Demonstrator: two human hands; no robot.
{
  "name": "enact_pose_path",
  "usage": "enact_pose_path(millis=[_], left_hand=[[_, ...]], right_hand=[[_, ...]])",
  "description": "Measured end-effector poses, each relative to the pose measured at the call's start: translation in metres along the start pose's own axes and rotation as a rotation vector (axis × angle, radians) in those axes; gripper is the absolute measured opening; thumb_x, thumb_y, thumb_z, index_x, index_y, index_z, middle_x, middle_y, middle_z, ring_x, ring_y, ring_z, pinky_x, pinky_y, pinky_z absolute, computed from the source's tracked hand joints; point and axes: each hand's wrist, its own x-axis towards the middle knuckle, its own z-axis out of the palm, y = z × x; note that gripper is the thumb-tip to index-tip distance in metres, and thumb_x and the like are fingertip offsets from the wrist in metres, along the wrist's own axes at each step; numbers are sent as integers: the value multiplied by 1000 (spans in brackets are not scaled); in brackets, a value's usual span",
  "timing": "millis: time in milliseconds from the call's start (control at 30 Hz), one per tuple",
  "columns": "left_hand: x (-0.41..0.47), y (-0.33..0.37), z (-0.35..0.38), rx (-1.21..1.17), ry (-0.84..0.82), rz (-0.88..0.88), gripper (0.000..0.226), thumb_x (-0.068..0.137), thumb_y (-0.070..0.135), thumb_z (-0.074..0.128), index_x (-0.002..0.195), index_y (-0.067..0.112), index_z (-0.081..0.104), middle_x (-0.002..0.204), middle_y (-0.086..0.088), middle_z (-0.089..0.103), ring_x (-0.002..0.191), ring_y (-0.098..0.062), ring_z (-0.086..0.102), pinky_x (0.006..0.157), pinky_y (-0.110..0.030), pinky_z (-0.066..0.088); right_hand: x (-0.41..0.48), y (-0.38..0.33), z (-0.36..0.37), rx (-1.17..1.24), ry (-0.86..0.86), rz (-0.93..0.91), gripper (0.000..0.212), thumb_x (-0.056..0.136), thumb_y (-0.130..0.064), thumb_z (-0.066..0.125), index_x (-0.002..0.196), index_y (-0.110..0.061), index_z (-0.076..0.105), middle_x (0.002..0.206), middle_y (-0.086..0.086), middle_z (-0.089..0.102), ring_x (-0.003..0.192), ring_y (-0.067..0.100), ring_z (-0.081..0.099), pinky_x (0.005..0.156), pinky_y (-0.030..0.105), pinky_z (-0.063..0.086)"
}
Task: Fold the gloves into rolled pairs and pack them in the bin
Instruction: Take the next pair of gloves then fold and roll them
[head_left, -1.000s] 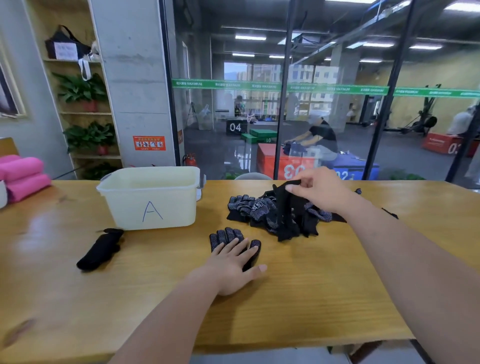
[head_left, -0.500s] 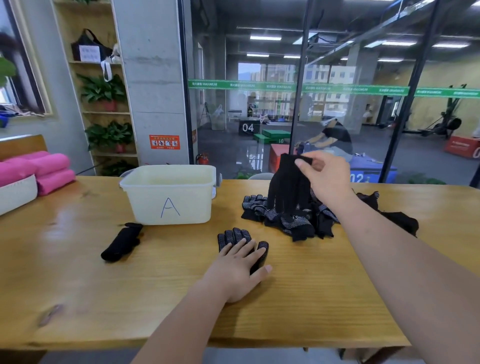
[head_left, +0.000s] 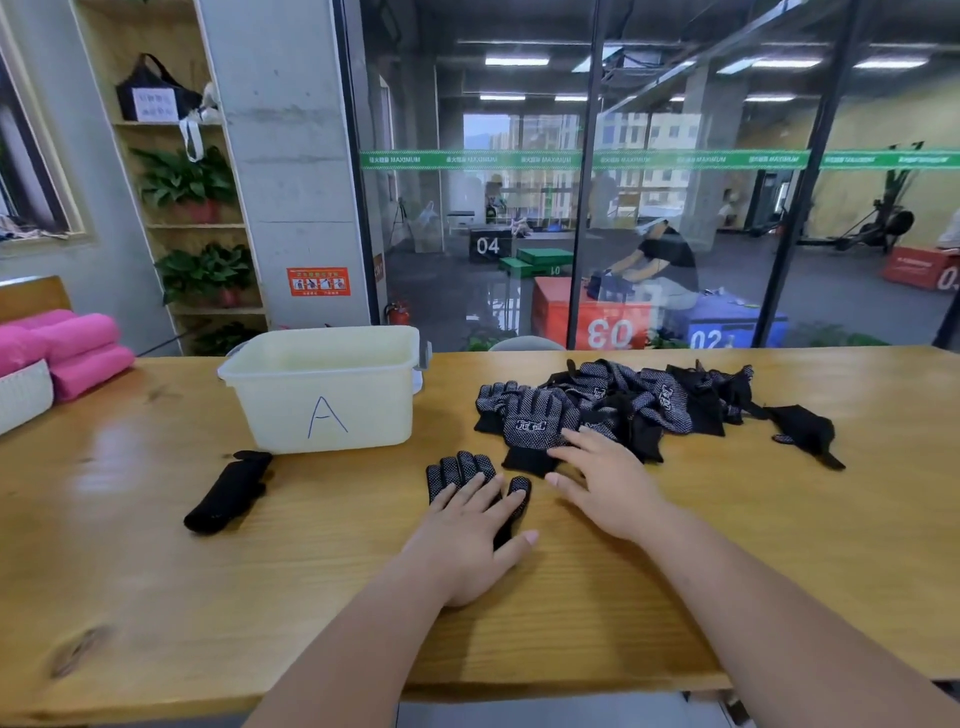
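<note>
A gym: behind the glass wall (head_left: 675, 208) stand numbered jump boxes (head_left: 608, 325), exercise machines (head_left: 878, 223) and people training; rolled pink mats (head_left: 78, 348) lie by the table (head_left: 156, 597).

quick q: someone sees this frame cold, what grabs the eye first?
Probably the heap of black dotted gloves at centre-right of the wooden table, with the right hand on its near edge. Next, the cream bin marked A left of the heap, then the left hand pressing one glove flat.

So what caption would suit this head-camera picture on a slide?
Left hand flat on one dotted glove, right hand on a second glove from the pile, beside bin A.
</note>
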Motion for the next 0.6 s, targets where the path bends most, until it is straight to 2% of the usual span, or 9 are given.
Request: enact_pose_path(millis=[167,300,600], left_hand=[[6,8,-7,-15,-56,-16,81,96,85,12,167,46,4,176,11,-8,161,-12,-15,132,-47,-5],[20,25,-8,-32,-76,-21,85,94,88,11,167,46,6,177,9,-8,162,-14,-16,131,-49,-5],[51,42,4,27,-42,9,85,93,88,5,166,47,-1,176,8,-14,161,-15,-20,131,-47,-6]], right_hand=[[-4,29,-4,-32,-42,207,74,101,-75,13,164,-39,29,176,1,14,163,23,7,130,48,18],[-11,58,-8,17,-61,322,75,102,-75,11,166,-38,21,177,-2,8,163,21,5,130,49,16],[-5,117,-8,-87,-113,453,88,97,-78,-1,169,-29,16,177,-4,2,163,22,-1,130,52,12]])
